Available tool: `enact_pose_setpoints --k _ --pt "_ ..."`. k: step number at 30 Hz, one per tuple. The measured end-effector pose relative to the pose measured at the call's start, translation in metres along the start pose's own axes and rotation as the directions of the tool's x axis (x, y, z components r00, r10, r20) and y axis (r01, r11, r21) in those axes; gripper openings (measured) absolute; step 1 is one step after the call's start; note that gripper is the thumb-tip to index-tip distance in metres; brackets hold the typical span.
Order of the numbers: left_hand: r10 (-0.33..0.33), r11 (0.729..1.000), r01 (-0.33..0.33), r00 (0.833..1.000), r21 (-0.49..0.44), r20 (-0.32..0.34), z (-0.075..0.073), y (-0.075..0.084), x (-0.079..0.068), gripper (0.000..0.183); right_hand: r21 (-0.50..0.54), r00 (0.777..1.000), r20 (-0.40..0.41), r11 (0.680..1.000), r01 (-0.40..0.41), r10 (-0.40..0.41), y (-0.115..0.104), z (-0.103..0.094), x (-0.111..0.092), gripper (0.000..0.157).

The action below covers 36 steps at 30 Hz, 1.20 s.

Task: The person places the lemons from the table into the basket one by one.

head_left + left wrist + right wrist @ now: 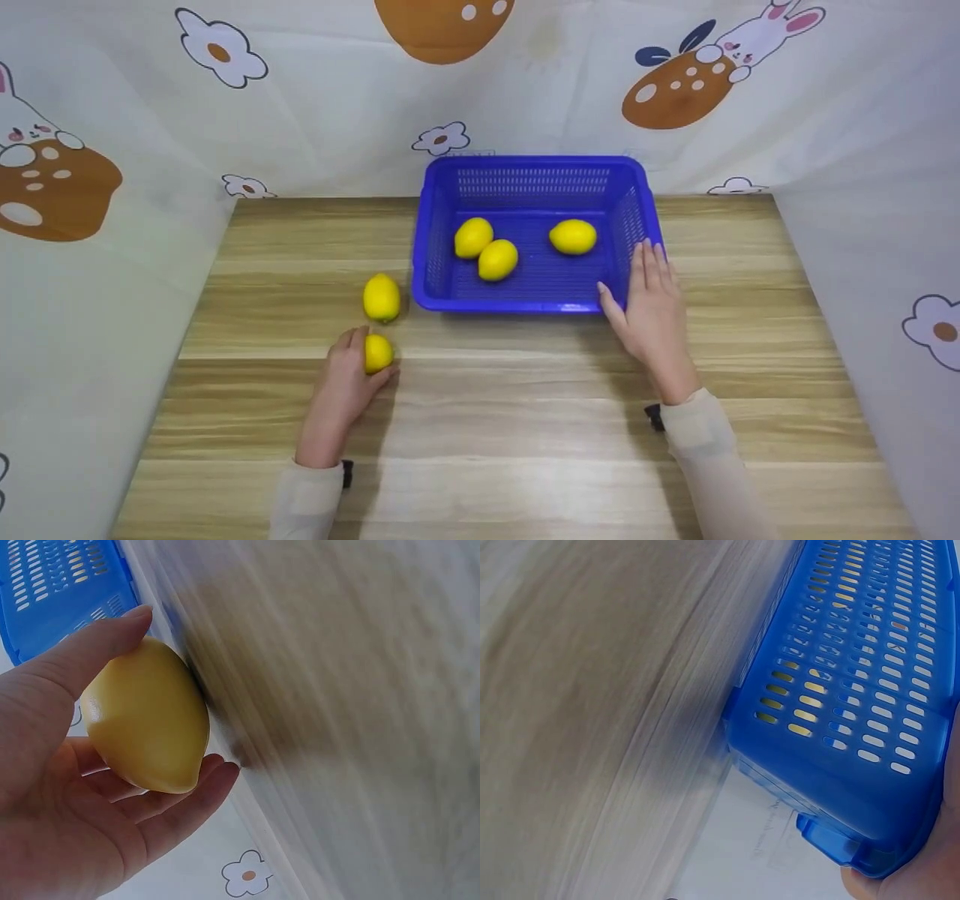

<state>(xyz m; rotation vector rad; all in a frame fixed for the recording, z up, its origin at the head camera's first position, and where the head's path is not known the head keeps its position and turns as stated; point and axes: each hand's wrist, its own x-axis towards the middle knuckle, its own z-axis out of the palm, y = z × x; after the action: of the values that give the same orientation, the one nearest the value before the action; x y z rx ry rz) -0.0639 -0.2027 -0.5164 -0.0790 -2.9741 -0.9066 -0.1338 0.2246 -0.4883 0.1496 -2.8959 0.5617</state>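
My left hand [349, 382] holds a yellow lemon [379, 353] at the table's left-middle. In the left wrist view its thumb lies on one side of that lemon [146, 716], with the fingers bent beneath. A second lemon [382, 298] sits just beyond, outside the blue plastic basket [510, 306]. Inside the basket are three more lemons: two touching at the left, one lemon [574, 237] at the right. My right hand [654, 307] rests on the basket's front right corner, fingers straight along the right rim, thumb over the front rim.
The basket, with slotted walls, stands near the back edge of the wood-grain table [510, 435]. Behind and beside the table hangs a pale cloth [322, 97] printed with rabbits and flowers. Both wrists carry small black straps at the sleeve cuffs.
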Motion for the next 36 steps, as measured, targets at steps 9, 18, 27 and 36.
enact_pose_setpoints --k 9,18,27,36 --pt "0.023 0.999 -0.024 0.999 -0.027 -0.041 0.002 -0.003 0.001 0.062 0.013 1.000 -0.022 1.000 0.003 -0.003 0.002 0.003 0.000 0.084" --pt "-0.003 0.997 0.001 1.000 -0.076 -0.027 -0.003 -0.004 -0.002 0.062 0.019 1.000 -0.030 1.000 0.010 -0.009 0.001 0.003 0.000 0.083" --pt "-0.025 0.996 0.024 1.000 -0.083 -0.007 -0.009 -0.001 -0.004 0.063 0.019 1.000 -0.013 1.000 0.001 0.000 0.000 0.002 -0.001 0.084" --pt "0.022 0.996 -0.026 0.999 -0.089 -0.047 -0.013 0.005 -0.004 0.059 0.021 0.998 -0.063 1.000 0.023 -0.022 0.002 0.005 -0.001 0.083"
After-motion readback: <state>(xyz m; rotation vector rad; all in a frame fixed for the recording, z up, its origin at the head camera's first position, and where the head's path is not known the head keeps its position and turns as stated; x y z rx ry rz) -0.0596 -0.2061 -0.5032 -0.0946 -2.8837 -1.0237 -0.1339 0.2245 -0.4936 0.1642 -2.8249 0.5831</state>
